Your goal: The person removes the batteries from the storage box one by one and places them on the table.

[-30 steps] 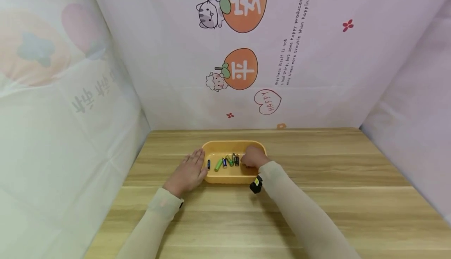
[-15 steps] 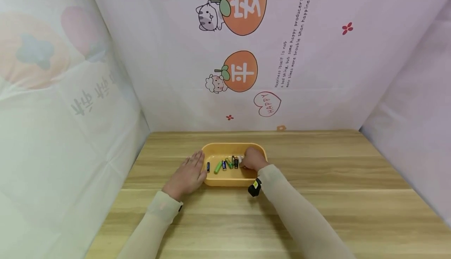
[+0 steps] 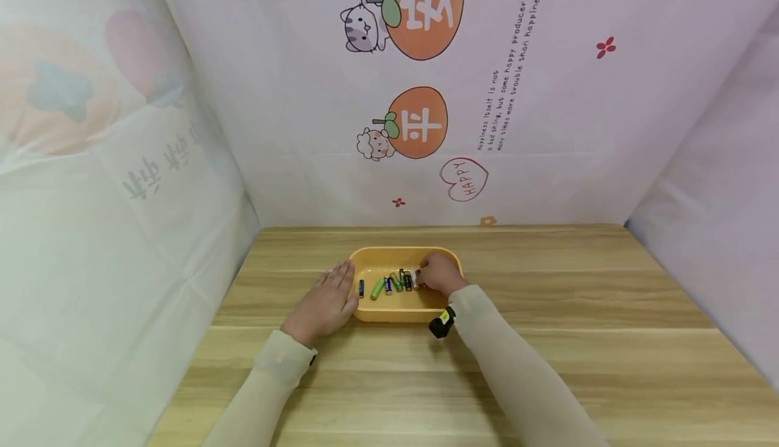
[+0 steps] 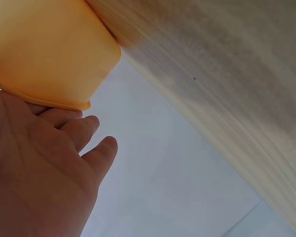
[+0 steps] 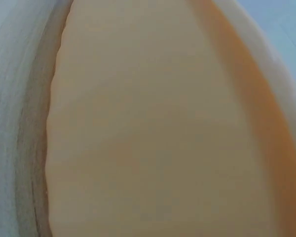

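While a white cloth [image 3: 91,264] with faded fruit prints hangs at the far left, the person's left hand [image 3: 322,303], coming out of a pale sleeve [image 3: 268,379], lies with its fingers extended against the left end of a yellow tray [image 3: 398,315], and the left wrist view shows the fingertips slightly apart along the rim; the tray sits on the wood-grained worktop [image 3: 377,393], near its back edge. Inside, just beyond that hand, a dark blue battery [image 3: 362,289] lies alone, and next along come a light green battery [image 3: 377,289], tilted, a blue battery [image 3: 388,286], a green-and-dark battery [image 3: 397,283], also tilted, and two dark batteries [image 3: 408,280] close beside each other. Right of these is a pale battery [image 3: 416,279], partly hidden at the fingertips of the right hand [image 3: 441,273], which reaches into the tray over its right end with its fingers bent down; whether they pinch anything cannot be told, as the right wrist view shows mostly yellow tray wall. A small black device [image 3: 441,323] hangs under that wrist, beside the cuff
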Tool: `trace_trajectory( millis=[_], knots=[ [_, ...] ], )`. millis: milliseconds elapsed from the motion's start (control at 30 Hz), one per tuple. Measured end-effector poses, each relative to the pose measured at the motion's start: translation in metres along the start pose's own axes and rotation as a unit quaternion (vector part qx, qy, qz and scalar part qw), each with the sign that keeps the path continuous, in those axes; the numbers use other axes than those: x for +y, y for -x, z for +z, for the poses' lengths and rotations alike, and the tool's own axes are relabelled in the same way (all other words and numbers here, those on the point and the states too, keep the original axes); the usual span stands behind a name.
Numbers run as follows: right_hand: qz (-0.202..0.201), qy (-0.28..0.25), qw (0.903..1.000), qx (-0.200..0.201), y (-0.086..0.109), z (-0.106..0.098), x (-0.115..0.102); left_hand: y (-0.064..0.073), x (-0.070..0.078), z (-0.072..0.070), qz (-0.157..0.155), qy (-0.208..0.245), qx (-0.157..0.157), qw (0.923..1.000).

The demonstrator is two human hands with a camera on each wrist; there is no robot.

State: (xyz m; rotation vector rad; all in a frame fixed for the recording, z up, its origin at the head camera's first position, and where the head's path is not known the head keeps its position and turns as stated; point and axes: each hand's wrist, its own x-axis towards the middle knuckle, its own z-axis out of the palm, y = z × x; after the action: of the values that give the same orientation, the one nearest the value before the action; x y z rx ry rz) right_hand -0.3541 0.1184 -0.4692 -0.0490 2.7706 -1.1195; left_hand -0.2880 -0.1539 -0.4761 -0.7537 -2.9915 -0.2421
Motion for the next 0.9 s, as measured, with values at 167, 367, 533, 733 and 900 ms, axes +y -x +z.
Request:
trace_trajectory(
  millis=[167,367,533,733,900],
  knots=[
    [-0.002,-0.009,0.9999,0.01,-0.003,-0.001,-0.001,0.0,0.001,-0.005,0.001,-0.003,-0.003,1.0],
    [-0.005,-0.033,0.9994,0.012,-0.004,-0.002,0.001,0.001,0.003,-0.005,0.003,-0.004,0.004,1.0],
    [-0.013,-0.087,0.9961,0.007,-0.006,-0.003,0.004,0.001,0.004,-0.005,0.002,0.002,0.009,1.0],
    [-0.017,-0.14,0.9896,-0.025,-0.006,-0.008,0.004,0.001,0.002,-0.003,-0.004,0.001,0.009,1.0],
    [-0.042,-0.102,0.9932,-0.037,-0.002,-0.016,0.005,-0.001,0.003,0.0,0.0,0.0,0.011,0.9999]
  ],
)
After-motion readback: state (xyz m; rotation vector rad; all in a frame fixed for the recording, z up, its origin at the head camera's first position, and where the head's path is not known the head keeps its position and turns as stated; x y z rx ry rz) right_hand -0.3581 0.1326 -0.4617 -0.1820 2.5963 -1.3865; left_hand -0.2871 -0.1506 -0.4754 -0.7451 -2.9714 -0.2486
